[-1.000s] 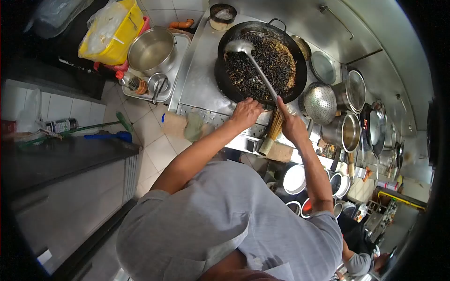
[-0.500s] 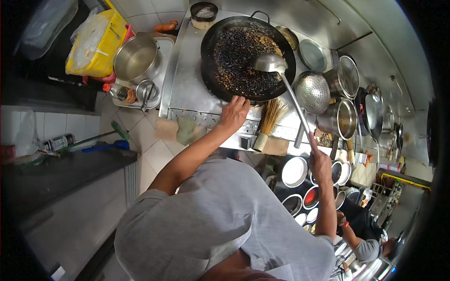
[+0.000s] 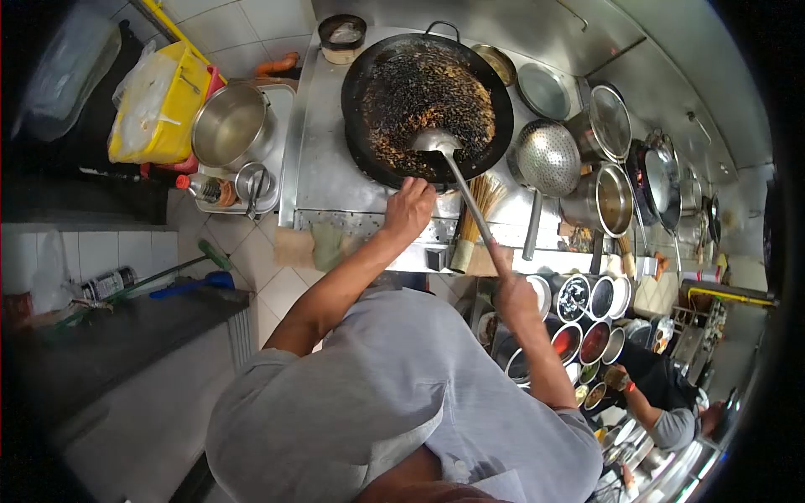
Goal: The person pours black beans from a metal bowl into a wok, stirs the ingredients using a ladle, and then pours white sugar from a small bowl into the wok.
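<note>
A large black wok [image 3: 362,126] sits on the steel stove top, filled with dark, crumbly food [image 3: 428,88] with golden bits. My left hand [image 3: 410,210] is at the wok's near edge, fingers curled onto it; their tips are partly hidden. My right hand [image 3: 516,295] is closed round the long handle of a metal ladle [image 3: 436,141]. The ladle's bowl rests low in the near part of the wok, against the food. Just right of my left hand, a bamboo wok brush [image 3: 476,222] lies by the stove's front edge.
A perforated strainer [image 3: 547,157] and several pots, including a steel pot [image 3: 615,201], stand to the right. Seasoning containers [image 3: 567,339] fill the lower right, where a co-worker's arm [image 3: 644,409] reaches. At left, a large pot [image 3: 231,126] shares a tray with a bottle [image 3: 205,189].
My right hand has drawn the ladle toward me and to the left, bringing its bowl from the wok's right side to its near part. My left hand stays at the near edge.
</note>
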`<move>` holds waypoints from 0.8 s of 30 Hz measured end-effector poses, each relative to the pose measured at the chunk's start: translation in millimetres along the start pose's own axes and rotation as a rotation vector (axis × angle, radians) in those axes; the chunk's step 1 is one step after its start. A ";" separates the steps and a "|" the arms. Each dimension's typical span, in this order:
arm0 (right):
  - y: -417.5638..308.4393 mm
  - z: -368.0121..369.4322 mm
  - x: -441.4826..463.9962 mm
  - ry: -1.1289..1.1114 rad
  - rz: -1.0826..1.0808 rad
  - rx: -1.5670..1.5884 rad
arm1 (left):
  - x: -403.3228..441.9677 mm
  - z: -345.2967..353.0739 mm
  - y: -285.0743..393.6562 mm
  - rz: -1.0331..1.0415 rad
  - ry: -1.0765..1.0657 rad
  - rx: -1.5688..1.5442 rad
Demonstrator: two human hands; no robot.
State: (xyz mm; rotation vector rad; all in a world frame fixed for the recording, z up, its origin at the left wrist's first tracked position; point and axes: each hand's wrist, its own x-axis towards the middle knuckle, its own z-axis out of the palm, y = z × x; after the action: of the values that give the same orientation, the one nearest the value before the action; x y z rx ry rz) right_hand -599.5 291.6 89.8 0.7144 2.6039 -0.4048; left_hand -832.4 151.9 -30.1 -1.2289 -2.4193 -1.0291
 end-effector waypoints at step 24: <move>-17.3 -67.6 7.8 -0.195 -0.062 0.645 | 13.4 -7.5 4.6 0.007 -0.145 0.078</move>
State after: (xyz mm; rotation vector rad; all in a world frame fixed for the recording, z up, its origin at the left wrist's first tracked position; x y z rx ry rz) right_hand -635.7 305.9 148.2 0.7392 2.3045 -1.2967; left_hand -837.8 156.7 -15.9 -1.3263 -2.5348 -0.8618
